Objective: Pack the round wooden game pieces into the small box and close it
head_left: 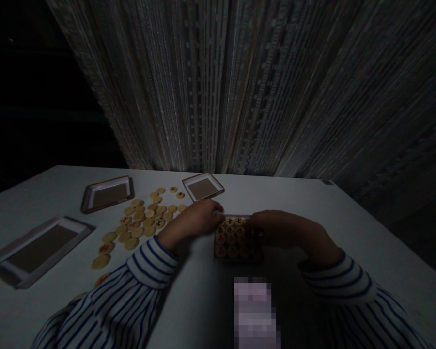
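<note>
In front of me stands a small box (239, 261) with round wooden Chinese chess pieces (231, 239) in neat rows, red and black characters facing up. My left hand (203, 216) is at its far left corner, fingers bent and closed against the edge. Over its right side, my right hand (281, 228) curls downward and covers some pieces; its fingertips are in dark shadow, so what they hold cannot be seen. A loose heap of chess pieces (140, 215) lies left of my left hand, many with blank sides up and a few showing characters.
Three shallow trays or lids lie on the white table (294, 198): one tray (203, 186) behind the hands, another tray (107, 194) at the back left, and a larger tray (39, 249) at the left. A blurred pinkish object (256, 315) is nearest me. A striped curtain (210, 87) hangs behind.
</note>
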A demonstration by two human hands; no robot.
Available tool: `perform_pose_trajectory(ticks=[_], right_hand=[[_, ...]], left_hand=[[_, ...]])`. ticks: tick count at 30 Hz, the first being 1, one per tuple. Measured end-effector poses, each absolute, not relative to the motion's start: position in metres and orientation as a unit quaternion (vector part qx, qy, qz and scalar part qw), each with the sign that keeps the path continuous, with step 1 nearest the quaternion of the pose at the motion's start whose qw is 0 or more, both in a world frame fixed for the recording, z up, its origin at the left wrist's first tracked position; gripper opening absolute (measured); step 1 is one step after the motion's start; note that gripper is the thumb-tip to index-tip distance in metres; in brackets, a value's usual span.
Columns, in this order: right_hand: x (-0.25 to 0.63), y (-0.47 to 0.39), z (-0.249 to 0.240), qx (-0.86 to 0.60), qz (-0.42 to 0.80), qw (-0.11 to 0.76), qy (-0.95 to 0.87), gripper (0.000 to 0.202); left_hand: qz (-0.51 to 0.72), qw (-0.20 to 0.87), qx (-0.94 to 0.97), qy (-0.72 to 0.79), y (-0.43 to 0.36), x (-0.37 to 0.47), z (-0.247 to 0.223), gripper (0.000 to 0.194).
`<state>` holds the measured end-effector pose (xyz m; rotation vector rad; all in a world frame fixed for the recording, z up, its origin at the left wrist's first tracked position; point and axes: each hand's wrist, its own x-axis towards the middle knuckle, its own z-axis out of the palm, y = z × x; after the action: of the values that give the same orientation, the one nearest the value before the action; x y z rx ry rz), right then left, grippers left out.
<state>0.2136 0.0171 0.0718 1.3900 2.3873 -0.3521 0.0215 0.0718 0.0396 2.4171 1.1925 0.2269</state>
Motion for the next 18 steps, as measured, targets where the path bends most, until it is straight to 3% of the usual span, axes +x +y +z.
perform_pose_trajectory(ticks=[18], right_hand=[[0.2138,0.0165,0.0717,0.492,-0.130,0.173,0.843,0.022]], left_hand=[[0.080,0.213,0.876,0.424,0.0721,0.0227,0.0403,0.037]])
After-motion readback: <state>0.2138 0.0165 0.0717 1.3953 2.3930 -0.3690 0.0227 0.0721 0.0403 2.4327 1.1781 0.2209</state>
